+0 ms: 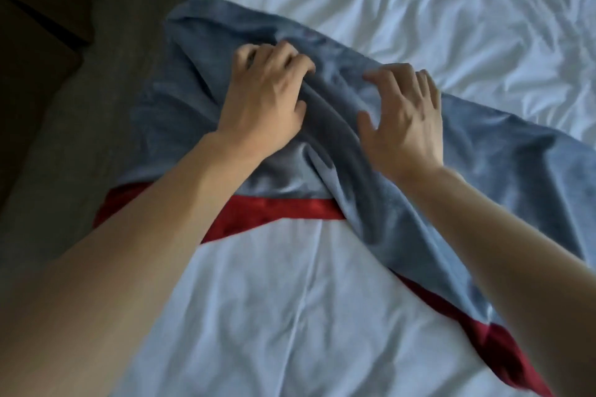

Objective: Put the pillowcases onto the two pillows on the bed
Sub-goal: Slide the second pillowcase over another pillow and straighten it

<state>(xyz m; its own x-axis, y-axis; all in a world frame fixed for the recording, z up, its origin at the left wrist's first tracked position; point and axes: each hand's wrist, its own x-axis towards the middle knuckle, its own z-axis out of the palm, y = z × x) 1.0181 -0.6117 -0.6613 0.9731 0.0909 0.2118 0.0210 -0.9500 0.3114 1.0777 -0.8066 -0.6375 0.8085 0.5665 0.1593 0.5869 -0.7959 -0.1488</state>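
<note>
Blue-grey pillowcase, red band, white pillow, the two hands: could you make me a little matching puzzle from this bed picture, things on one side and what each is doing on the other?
Things:
1. left hand
2. right hand
3. narrow red fabric band
4. plain white pillow

States:
a. fingers spread on the cloth
b. sticks out bare toward the camera
c. grips a bunched fold
d. edges the soft blue-grey pillowcase

Pairs: 1-c, 2-a, 3-d, 4-b
</note>
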